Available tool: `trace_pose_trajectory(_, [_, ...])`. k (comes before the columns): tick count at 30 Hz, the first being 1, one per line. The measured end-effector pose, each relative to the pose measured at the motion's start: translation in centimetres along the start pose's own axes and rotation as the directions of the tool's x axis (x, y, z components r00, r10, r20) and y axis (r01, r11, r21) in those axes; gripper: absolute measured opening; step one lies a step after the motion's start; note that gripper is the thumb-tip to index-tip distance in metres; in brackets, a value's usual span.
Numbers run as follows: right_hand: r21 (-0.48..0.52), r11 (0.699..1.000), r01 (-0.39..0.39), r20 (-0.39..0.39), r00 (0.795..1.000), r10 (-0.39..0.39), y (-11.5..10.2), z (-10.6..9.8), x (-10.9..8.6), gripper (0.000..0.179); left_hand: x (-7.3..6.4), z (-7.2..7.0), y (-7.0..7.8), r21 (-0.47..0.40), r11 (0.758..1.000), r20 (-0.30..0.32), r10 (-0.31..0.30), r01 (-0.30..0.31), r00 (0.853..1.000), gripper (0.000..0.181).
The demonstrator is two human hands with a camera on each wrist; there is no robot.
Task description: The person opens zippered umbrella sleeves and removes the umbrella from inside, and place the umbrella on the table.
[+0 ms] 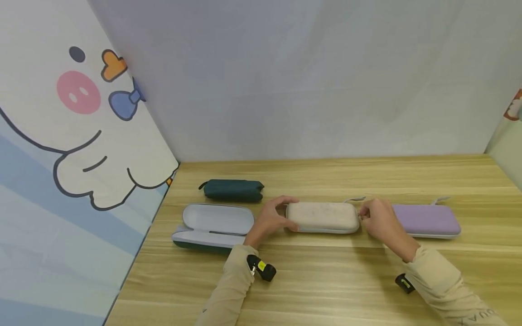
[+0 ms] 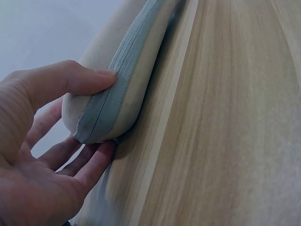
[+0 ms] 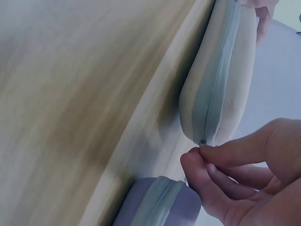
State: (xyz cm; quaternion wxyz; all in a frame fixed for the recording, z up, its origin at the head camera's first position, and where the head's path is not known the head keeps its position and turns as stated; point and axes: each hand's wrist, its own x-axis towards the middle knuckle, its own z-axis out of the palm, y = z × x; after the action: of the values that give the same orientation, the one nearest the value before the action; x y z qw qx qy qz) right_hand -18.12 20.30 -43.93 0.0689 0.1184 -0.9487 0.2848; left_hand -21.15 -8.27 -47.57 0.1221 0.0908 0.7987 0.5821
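Note:
A beige zippered hard case (image 1: 322,215) lies closed on the table, with a grey-blue zipper band (image 2: 120,75) round its side. My left hand (image 1: 271,217) grips its left end; in the left wrist view the thumb (image 2: 94,80) presses on the band and the fingers curl round the end. At the opposite end, my right hand (image 1: 381,219) pinches the zipper pull between thumb and forefinger. Just the small dark slider (image 3: 203,142) shows beside the fingertips; the pull itself is hidden in the pinch.
Close to my right hand lies a purple zippered case (image 1: 430,219). Left of my left hand stands an open glasses case (image 1: 218,217) with a pale lining and dark green outside. Behind it is a dark green pouch (image 1: 234,190). A pale wall (image 1: 326,90) bounds the wooden table (image 1: 318,285).

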Motion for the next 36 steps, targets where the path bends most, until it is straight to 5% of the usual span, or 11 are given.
trace_pose_trajectory(7, [0.043, 0.997, -0.059, -0.017, 0.998, 0.060, -0.3, 0.2, -0.7, 0.019, 0.0, 0.0, -0.1, -0.019, 1.000, -0.004, 0.009, -0.009, 1.000, 0.071])
trace_pose_trajectory(19, [0.010, 0.999, -0.035, -0.116, 0.993, 0.035, -0.6, 0.7, -1.8, 0.015, -0.2, 0.0, 0.0, -0.043, 0.999, 0.009, 0.010, -0.009, 1.000, 0.072])
trace_pose_trajectory(36, [0.050, 0.995, -0.085, -0.146, 0.985, 0.091, -1.2, 1.2, -3.6, 0.014, -0.4, 0.0, 0.1, -0.082, 0.997, 0.034, 0.008, -0.006, 0.999, 0.073])
